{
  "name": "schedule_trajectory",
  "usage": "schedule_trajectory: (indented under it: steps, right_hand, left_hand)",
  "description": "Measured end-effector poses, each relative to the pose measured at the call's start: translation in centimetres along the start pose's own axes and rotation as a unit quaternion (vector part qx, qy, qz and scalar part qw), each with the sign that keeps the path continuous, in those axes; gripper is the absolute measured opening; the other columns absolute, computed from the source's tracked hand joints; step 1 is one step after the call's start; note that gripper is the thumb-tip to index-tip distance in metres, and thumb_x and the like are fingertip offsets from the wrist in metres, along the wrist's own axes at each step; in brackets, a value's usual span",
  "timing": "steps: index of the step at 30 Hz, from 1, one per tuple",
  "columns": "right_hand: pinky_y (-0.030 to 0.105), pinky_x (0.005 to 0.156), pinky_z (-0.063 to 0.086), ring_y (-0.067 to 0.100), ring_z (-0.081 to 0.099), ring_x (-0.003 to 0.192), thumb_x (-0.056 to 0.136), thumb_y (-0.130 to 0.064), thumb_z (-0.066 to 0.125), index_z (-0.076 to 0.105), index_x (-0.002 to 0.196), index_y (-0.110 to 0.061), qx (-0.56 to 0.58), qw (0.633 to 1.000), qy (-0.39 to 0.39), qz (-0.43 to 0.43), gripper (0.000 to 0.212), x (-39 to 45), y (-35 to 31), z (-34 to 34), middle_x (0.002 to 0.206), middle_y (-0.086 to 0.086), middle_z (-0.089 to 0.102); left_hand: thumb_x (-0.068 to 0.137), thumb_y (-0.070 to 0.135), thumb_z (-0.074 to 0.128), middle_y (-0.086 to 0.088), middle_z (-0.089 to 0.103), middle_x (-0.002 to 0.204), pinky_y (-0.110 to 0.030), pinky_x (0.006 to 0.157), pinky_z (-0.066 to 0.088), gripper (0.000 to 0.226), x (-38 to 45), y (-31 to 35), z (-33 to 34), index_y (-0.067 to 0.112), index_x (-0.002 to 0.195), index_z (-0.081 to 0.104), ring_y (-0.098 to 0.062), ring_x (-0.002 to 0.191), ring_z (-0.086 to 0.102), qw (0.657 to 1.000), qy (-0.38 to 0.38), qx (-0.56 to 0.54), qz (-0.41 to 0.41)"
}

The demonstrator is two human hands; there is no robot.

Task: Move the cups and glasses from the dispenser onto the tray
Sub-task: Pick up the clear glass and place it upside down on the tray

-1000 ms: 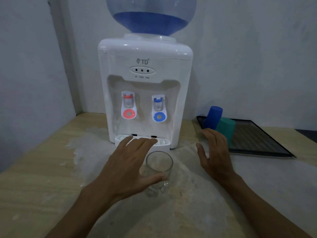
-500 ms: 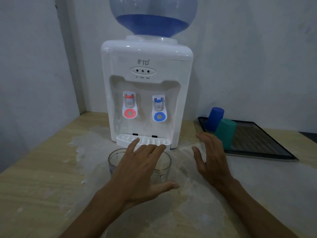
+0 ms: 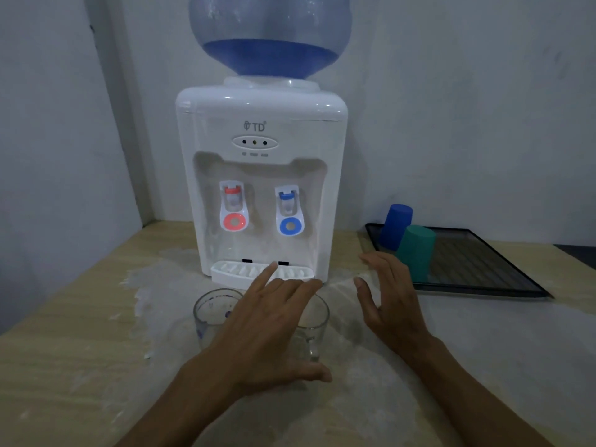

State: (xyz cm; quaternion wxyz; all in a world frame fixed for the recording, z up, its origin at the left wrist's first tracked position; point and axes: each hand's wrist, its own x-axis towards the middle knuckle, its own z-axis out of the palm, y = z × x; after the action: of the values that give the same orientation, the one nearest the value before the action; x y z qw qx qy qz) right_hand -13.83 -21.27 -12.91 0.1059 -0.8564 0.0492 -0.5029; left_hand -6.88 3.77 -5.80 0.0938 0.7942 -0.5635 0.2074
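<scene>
Left grip [image 3: 267, 330] spread flat above two clear, empty glasses [image 3: 214, 312].

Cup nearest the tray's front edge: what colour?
Teal green cup, upside down on the tray, beside the blue cup. Head view, the only one.
</scene>
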Motion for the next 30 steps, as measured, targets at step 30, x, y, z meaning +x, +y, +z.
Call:
schedule_trajectory:
  steps: [30]
  right_hand:
    - [0.011, 0.089, 0.044, 0.014, 0.059, 0.098, 0.089, -0.012, 0.064, 0.061, 0.118, -0.002, 0.037, 0.997, 0.03, 0.058, 0.031, 0.8, 1.2, -1.3, 0.107, 0.007, 0.064]
  left_hand:
    - [0.085, 0.048, 0.073, 0.018, 0.047, 0.144, -0.006, 0.099, 0.033, 0.076, 2.5, 5.3, 8.0, 0.042, 0.144, 0.026, 0.0, 0.126, 0.048, 0.872, 0.09, -0.414, -0.246]
